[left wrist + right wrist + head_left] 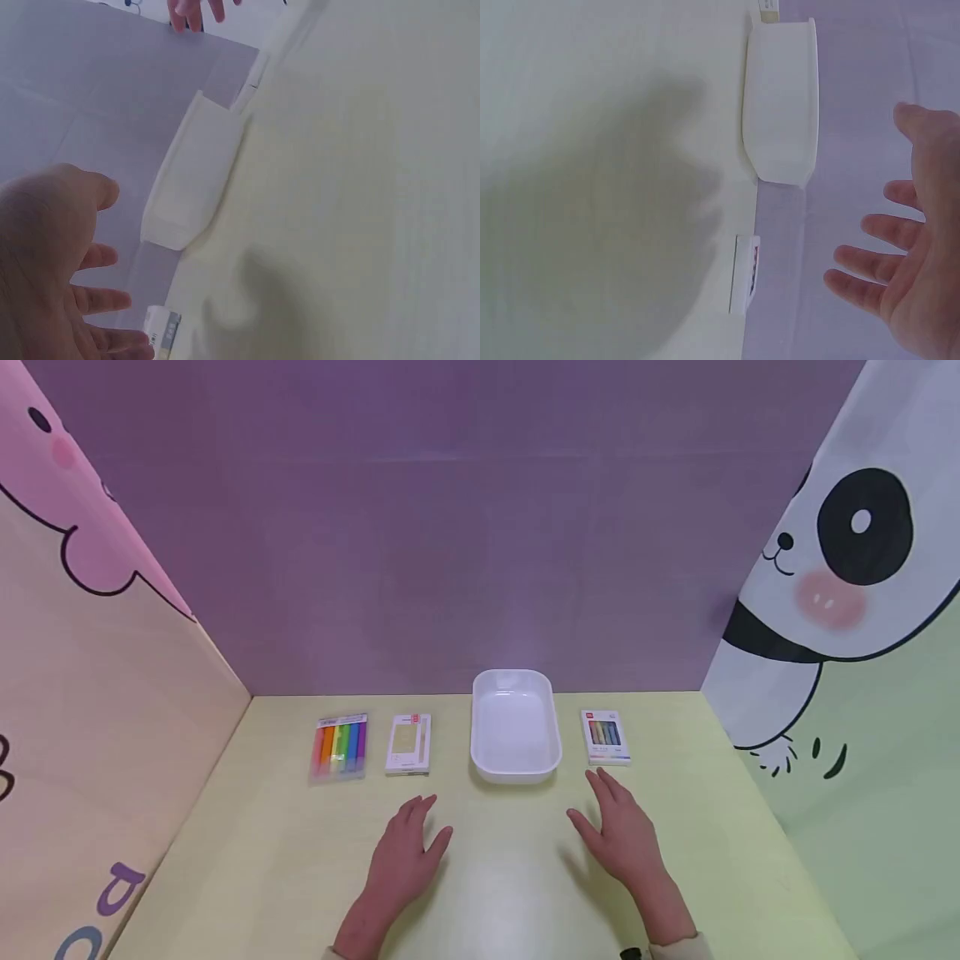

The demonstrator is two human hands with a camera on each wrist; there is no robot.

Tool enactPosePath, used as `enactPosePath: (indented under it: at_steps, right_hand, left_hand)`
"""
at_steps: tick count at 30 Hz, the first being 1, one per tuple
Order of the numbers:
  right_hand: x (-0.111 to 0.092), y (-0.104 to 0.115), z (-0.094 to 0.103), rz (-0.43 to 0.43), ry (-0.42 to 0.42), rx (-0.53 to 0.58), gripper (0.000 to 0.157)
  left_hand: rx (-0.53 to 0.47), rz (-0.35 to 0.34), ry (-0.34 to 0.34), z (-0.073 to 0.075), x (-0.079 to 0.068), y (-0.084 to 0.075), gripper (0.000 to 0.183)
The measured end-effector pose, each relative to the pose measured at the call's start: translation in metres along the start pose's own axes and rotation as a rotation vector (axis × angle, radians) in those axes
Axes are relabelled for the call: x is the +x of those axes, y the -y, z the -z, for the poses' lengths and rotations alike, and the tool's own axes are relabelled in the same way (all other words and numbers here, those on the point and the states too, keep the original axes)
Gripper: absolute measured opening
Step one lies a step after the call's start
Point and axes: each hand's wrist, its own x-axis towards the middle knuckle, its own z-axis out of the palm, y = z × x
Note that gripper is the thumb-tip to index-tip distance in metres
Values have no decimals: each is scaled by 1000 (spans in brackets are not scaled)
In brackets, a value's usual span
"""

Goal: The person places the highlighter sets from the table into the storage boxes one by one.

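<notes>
My left hand [407, 853] hovers over the near part of the table with fingers loosely extended and nothing in it. Just beyond its fingertips lies a white box with a yellowish window [408, 745]. To that box's left is a clear pack of rainbow-coloured markers [341, 747]. My right hand [624, 837] is also held over the table, fingers spread and holding nothing. Its fingertips point at a small white box with coloured sticks pictured on its front [606, 737]. Between the boxes stands a white rectangular tray [517, 768], also seen side-on in the right wrist view.
The pale wooden table [495, 877] meets a purple back wall [465, 543]. A pinkish side panel [97, 693] rises at the left, and a panel with a panda drawing [825, 635] rises at the right.
</notes>
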Motion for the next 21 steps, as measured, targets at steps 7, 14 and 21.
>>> enactPosePath:
  at_steps: [7, 14, 21]
  right_hand:
    - [9, 0, 3, 3, -54, 15, 59]
    - [16, 3, 4, -1, -41, 10, 51]
    - [33, 8, 13, 12, -75, 10, 42]
  left_hand:
    - [-123, 4, -4, 7, 13, -8, 49]
    - [-217, -13, -54, 12, 28, -15, 43]
    - [-244, -5, -59, 15, 49, -20, 42]
